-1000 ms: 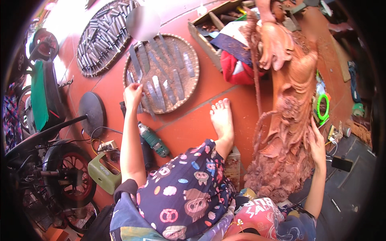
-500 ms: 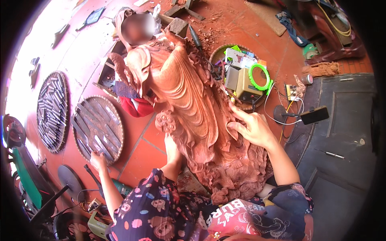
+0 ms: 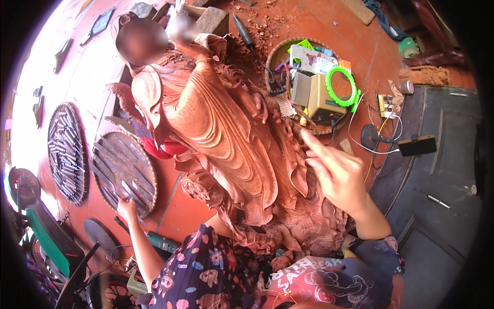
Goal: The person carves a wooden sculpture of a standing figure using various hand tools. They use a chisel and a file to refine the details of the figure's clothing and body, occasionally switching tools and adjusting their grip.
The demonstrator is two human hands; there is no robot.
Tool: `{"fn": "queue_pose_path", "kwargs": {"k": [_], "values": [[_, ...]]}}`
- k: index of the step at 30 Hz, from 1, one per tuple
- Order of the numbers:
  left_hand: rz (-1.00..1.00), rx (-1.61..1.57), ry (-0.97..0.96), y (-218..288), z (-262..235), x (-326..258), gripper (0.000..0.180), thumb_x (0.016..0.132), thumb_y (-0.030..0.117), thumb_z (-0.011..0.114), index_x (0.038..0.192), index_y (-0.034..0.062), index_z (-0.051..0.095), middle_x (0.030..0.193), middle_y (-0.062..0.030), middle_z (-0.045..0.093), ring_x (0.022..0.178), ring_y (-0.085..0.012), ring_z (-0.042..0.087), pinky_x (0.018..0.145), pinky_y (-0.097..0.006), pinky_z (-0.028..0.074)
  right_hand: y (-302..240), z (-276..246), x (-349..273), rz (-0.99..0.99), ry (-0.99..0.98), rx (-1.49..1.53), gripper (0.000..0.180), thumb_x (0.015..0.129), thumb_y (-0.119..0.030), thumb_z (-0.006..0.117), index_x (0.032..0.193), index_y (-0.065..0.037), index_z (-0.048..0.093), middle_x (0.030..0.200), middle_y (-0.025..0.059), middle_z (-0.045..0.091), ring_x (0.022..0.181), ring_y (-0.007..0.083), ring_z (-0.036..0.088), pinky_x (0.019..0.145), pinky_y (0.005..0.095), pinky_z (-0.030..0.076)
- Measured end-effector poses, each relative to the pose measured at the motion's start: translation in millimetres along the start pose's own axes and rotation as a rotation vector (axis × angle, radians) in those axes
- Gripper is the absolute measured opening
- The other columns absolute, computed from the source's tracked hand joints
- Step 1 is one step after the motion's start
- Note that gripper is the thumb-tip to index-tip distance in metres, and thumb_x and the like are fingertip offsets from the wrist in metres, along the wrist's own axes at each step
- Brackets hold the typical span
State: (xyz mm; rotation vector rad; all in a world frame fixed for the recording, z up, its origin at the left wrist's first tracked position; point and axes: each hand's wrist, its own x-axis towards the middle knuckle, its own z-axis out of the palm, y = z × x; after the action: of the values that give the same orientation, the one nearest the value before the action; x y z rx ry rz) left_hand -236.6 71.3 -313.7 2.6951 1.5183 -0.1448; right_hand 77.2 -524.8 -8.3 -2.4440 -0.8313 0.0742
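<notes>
A large reddish-brown wooden statue of a robed figure (image 3: 218,129) lies tilted back before me, its carved base close to my lap. My right hand (image 3: 337,177) is raised above the statue's right side, slightly blurred, with the index finger stretched out and nothing in it. On the left, my left hand (image 3: 127,208) is closed at the near rim of a round woven tray (image 3: 154,177) that holds several flat dark metal tools. A flat metal tool (image 3: 141,221) shows just past its fingers; the grip itself is small and partly hidden.
Another round tray (image 3: 67,154) is heaped with slim metal tools. To the right, a basket (image 3: 267,72) holds a beige box (image 3: 323,103) and a green ring-shaped magnifier (image 3: 341,87). A phone (image 3: 417,146) on a stand, cables and a dark panel (image 3: 453,149) lie farther right. Wood chips litter the floor beyond.
My right hand has lifted off the statue's side, its index finger extended. My left hand stays at the tray, fingers closed. The view has shifted, so the statue's upper part appears farther left.
</notes>
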Motion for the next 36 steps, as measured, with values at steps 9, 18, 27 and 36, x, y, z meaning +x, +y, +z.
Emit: {"fn": "queue_pose_path", "kwargs": {"k": [9, 18, 27, 36], "values": [[-0.195, -0.127, -0.097, -21.7, -13.0, -3.2, 0.039, 0.079, 0.025, 0.080, 0.109, 0.0014, 0.071, 0.096, -0.0182, 0.075, 0.089, -0.0339, 0.073, 0.085, -0.044, 0.056, -59.4, -101.4, 48.3, -0.421, -0.107, 0.249, 0.024, 0.093, -0.022, 0.073, 0.103, -0.004, 0.060, 0.078, 0.0041, 0.066, 0.053, 0.0166, 0.057, 0.051, 0.0259, 0.046], [-0.188, -0.140, -0.071, -23.2, -20.1, -6.3, 0.040, 0.079, 0.027, 0.080, 0.109, 0.0017, 0.071, 0.096, -0.0196, 0.075, 0.087, -0.0334, 0.074, 0.082, -0.043, 0.057, -31.0, -58.2, 3.5, -0.741, 0.583, 0.423, 0.025, 0.098, -0.034, 0.066, 0.105, -0.011, 0.058, 0.087, -0.0009, 0.061, 0.058, 0.0140, 0.053, 0.045, 0.0271, 0.040], [-0.169, -0.052, -0.049, -6.5, -22.8, -9.8, 0.040, 0.081, 0.025, 0.081, 0.112, 0.0024, 0.071, 0.098, -0.0146, 0.075, 0.077, -0.0258, 0.075, 0.070, -0.038, 0.061, -6.2, 18.9, 22.0, -0.244, 0.137, 0.217, 0.035, 0.082, 0.001, 0.076, 0.116, 0.001, 0.073, 0.078, 0.0103, 0.069, 0.063, 0.0234, 0.066, 0.057, 0.0342, 0.054], [-0.137, -0.008, -0.027, -24.5, -6.3, -3.2, 0.040, 0.083, 0.025, 0.080, 0.115, 0.0029, 0.071, 0.098, -0.0135, 0.076, 0.070, -0.0224, 0.074, 0.066, -0.036, 0.060, -1.3, 31.7, 24.6, -0.224, -0.002, 0.252, 0.029, 0.082, 0.002, 0.075, 0.110, 0.000, 0.075, 0.079, 0.0113, 0.069, 0.064, 0.0227, 0.065, 0.057, 0.0329, 0.051]]}}
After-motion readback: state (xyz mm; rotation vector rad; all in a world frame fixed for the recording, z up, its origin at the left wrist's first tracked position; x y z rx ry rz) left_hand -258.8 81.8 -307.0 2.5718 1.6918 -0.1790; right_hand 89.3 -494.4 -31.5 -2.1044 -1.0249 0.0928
